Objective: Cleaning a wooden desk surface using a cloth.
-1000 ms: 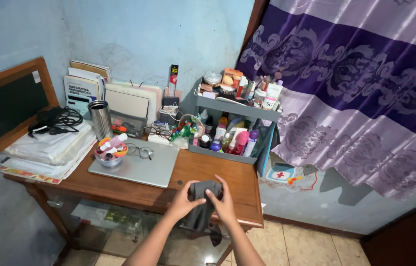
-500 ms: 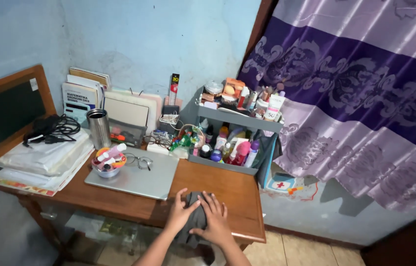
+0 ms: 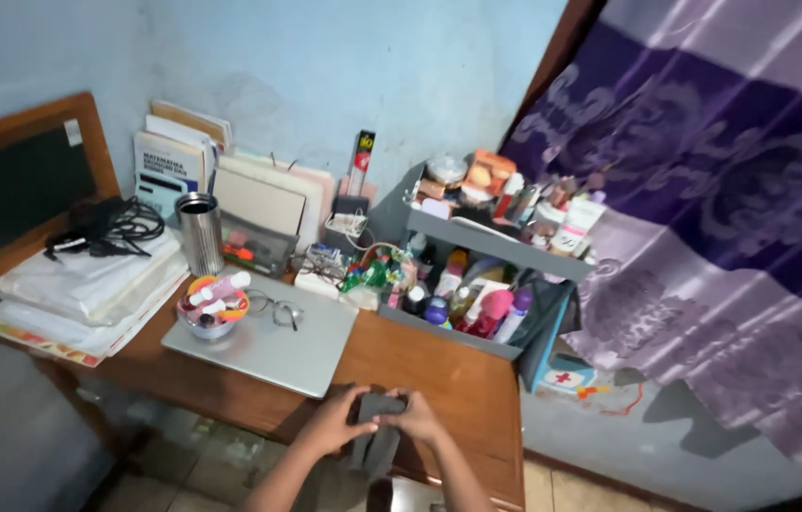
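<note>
Both hands grip a dark grey cloth (image 3: 377,431) at the wooden desk's (image 3: 439,379) near edge: left hand (image 3: 336,424) at its 9 o'clock, right hand (image 3: 417,417) at 3. Its long axis runs 12 to 6, the lower end drooping off the edge. A closed silver laptop (image 3: 268,343) lies at 10 o'clock. The cloth's folds are blurred.
</note>
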